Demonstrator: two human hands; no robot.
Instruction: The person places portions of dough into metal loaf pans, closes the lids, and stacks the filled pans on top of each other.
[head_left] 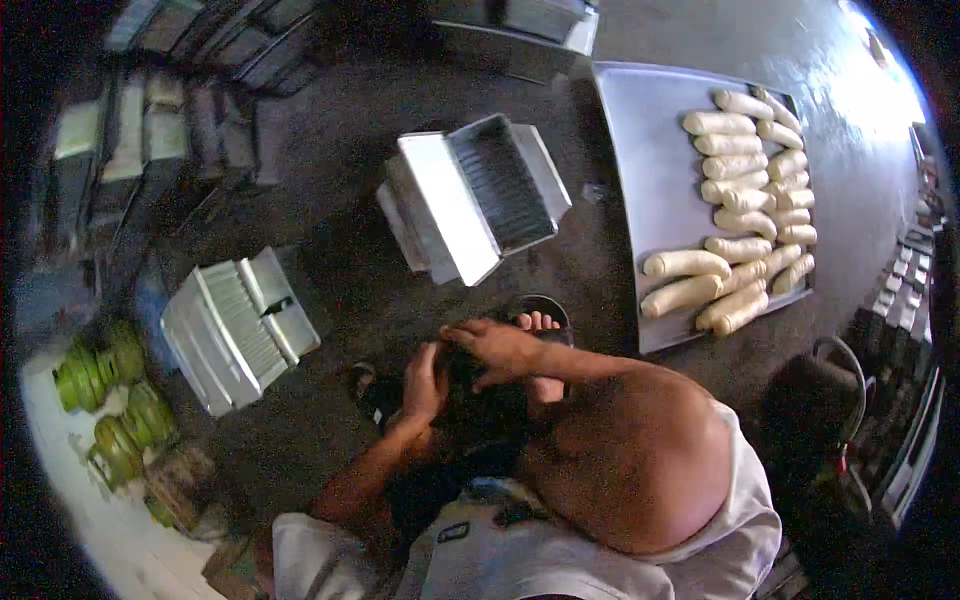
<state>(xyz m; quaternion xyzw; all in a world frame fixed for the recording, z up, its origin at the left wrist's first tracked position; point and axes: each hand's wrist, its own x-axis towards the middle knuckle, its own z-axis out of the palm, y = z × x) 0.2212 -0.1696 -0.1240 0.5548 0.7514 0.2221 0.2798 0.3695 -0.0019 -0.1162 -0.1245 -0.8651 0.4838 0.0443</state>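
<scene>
My left hand (425,380) and my right hand (495,345) meet low in the centre, fingers curled around a dark shape between them, too shadowed to identify. The right hand lies higher, its fingertips reaching across to the left one. Just beside them are my foot in a dark sandal (537,320) and my other sandal (375,405). A metal pan with opened-out side flaps (435,205) sits on the dark floor ahead of me, and a second ridged metal pan (240,330) sits to my left.
A large metal tray (650,170) at the right holds several long pale dough rolls (735,250). Green gas cylinders (140,420) line the lower left. Stacked metal pans (140,130) fill the upper left. A hose (860,390) and metal pieces (905,280) are at the far right.
</scene>
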